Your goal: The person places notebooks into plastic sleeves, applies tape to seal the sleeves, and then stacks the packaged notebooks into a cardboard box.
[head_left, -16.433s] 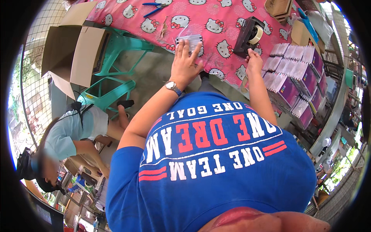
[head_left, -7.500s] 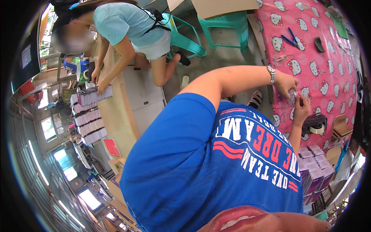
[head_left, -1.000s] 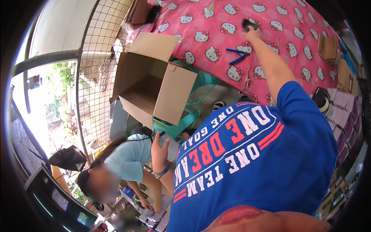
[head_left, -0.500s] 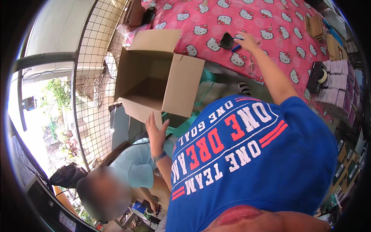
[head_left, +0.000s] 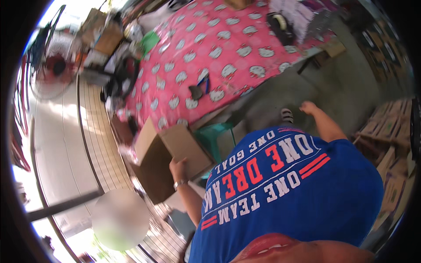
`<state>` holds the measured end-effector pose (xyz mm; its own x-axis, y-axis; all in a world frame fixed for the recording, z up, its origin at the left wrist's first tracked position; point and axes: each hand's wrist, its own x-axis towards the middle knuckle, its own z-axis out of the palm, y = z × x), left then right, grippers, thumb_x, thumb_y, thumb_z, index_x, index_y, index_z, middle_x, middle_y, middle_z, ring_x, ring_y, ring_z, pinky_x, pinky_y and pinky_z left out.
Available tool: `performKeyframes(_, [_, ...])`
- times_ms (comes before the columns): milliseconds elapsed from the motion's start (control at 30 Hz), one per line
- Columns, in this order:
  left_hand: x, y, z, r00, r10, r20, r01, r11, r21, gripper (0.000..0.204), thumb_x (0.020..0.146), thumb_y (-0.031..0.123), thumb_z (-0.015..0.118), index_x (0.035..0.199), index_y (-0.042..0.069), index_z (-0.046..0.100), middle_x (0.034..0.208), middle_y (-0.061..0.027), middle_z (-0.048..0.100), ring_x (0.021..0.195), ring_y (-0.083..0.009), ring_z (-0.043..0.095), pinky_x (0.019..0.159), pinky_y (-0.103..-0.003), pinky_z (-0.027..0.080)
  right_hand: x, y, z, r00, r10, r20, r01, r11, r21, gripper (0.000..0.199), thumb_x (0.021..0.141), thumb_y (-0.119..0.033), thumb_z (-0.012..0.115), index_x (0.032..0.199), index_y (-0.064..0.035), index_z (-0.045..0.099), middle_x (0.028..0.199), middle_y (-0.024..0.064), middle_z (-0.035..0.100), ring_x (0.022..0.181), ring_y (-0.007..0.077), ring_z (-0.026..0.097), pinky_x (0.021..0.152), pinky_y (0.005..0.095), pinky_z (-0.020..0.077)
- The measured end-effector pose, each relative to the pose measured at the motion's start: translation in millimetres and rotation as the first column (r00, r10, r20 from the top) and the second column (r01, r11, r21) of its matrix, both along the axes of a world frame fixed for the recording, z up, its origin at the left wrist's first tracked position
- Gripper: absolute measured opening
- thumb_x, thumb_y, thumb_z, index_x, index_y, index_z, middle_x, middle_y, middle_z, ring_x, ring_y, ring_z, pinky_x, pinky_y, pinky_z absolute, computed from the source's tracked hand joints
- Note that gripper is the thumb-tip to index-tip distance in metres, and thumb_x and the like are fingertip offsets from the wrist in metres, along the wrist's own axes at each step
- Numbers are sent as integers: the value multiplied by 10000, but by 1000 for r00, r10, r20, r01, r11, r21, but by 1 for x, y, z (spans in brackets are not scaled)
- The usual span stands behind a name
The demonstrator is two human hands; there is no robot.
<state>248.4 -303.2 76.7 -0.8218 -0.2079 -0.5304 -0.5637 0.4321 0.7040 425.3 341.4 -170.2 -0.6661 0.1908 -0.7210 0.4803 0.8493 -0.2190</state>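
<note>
An open cardboard box (head_left: 186, 142) stands at the left beside the pink covered table, its flaps raised. My left hand (head_left: 178, 169) has closed over the edge of one flap, with a band round that wrist. Off to the right, my right hand (head_left: 308, 108) hangs over the floor with its fingers curled and nothing visible in them. On the pink table cover (head_left: 239, 48) lie a small dark rounded thing (head_left: 195, 92) and a blue tool-like piece (head_left: 205, 81), apart from both hands.
A green plastic stool (head_left: 215, 136) is next to the box. A fan (head_left: 57, 65) and cluttered boxes (head_left: 107, 39) stand at the far left. Stacked cartons (head_left: 388, 127) line the right side. A black holder with a tape roll (head_left: 280, 24) sits at the table's far right.
My right hand has left the blue piece on the table and swung right, over the floor. My left hand, open beside the box before, now grips its flap. The view has turned right.
</note>
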Motion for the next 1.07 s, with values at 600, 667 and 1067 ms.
performKeyframes(600, [-62,373,429,128,-645,-754,-8,759,-651,588,795,303,742,1182,-93,543,1138,-203,606,1008,-251,594,879,-348,474,404,111,98,54,-973,226,969,-4,-248,248,863,-323,600,920,-82,604,652,40,532,503,177,480,409,330,373])
performKeyframes(667, [-91,501,441,-13,-598,-802,0,802,-598,559,811,272,726,1198,-83,534,1159,-182,601,1007,-230,599,902,-303,477,424,149,109,-6,-996,93,946,-36,-321,255,855,-314,609,892,-62,617,664,48,559,557,192,510,471,351,393])
performKeyframes(1067, [-212,1032,330,-378,-861,-341,79,337,-938,400,875,338,545,1241,195,475,935,-126,678,867,-321,657,707,-414,524,442,218,174,-124,-945,-301,986,-83,-145,317,844,-386,602,933,-83,637,864,74,656,857,251,613,810,365,468])
